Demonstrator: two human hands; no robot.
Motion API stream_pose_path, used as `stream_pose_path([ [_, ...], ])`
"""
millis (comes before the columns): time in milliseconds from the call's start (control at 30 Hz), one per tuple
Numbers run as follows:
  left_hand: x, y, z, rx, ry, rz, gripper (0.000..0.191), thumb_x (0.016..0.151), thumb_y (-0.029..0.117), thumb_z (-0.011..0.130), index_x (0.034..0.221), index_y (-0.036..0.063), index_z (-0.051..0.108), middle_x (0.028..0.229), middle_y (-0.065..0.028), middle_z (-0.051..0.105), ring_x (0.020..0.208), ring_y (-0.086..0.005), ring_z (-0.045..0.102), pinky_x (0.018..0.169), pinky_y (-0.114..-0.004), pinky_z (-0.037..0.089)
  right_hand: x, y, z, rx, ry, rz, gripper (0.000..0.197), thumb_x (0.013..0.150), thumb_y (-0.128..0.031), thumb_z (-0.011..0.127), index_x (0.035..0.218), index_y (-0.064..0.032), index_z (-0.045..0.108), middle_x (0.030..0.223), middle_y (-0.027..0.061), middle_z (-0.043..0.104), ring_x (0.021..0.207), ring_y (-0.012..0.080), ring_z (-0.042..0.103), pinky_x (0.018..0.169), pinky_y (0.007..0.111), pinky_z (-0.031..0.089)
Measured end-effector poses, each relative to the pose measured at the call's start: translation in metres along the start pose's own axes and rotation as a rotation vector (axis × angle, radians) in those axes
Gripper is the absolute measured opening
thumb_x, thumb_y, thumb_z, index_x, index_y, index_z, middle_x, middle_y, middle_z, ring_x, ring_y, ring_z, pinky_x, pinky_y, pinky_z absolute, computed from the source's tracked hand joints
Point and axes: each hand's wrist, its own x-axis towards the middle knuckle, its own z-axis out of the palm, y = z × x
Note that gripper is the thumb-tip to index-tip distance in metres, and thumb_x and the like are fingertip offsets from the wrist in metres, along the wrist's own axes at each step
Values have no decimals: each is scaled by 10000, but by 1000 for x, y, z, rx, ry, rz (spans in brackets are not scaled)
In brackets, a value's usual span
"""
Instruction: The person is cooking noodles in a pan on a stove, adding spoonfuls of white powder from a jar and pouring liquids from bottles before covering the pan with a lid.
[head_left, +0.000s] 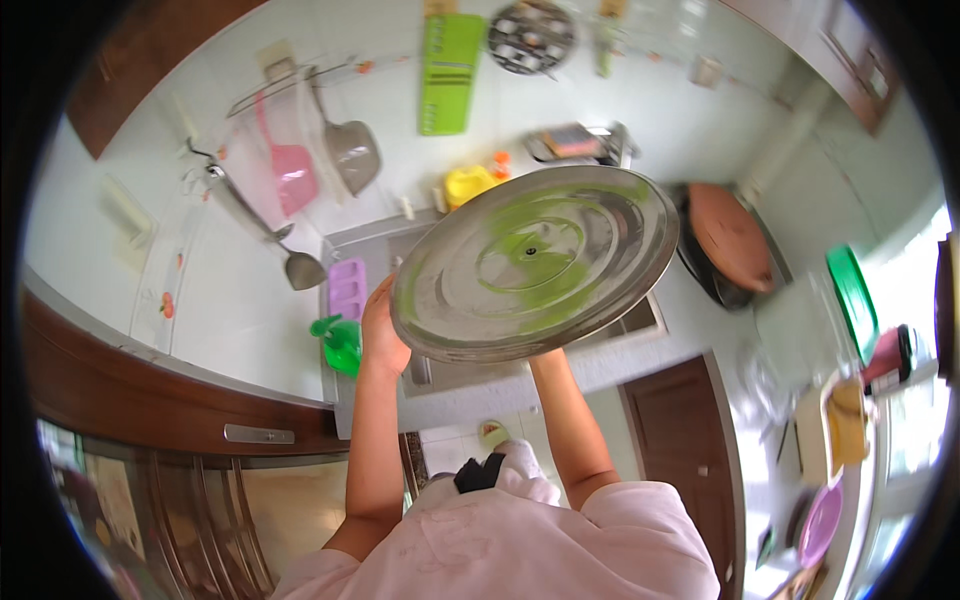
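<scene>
A large round metal lid (450, 300) is held up over the sink, tilted, its face with a small central screw towards me. Green reflections show on its shiny surface. My left hand (384, 334) grips the lid's left rim, with its fingers partly behind the metal. Of my right hand, only the wrist (552, 361) shows below the lower rim; the fingers are hidden behind the lid. Below the lid, part of the metal sink (637, 319) is visible in the grey countertop (600, 367).
A green spray bottle (343, 346) and purple tray (347, 287) stand left of the sink. A brown oval lid or pan (727, 236) leans at the right corner. Spatulas (352, 154) and a green grater (450, 75) hang on the wall. A green-lidded container (853, 304) stands right.
</scene>
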Motion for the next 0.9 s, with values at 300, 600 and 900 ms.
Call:
stream_pose_path([
  [300, -131, -137, 58, 203, -426, -343, 272, 976, 183, 638, 1183, 7, 630, 1186, -108, 660, 1092, -221, 644, 886, -381, 551, -178, -223, 8, -317, 592, -240, 143, 994, -159, 575, 994, -65, 468, 784, 16, 492, 599, 98, 513, 573, 329, 525],
  [600, -331, -248, 170, 657, -1072, -378, 229, 1039, 244, 570, 1079, 24, 624, 975, -64, 676, 867, -143, 654, 766, -292, 545, -401, -384, -25, -707, 1280, -562, 269, 962, -236, 677, 950, -49, 484, 654, 24, 538, 579, 96, 579, 455, 254, 446],
  [900, -554, -354, 254, 727, -1572, -320, 348, 1036, 278, 598, 797, 31, 545, 775, -28, 606, 694, -98, 590, 670, -264, 518, -646, -515, -58, -745, 1743, -816, 326, 934, -272, 724, 958, -47, 489, 614, 4, 542, 582, 88, 597, 406, 243, 398],
])
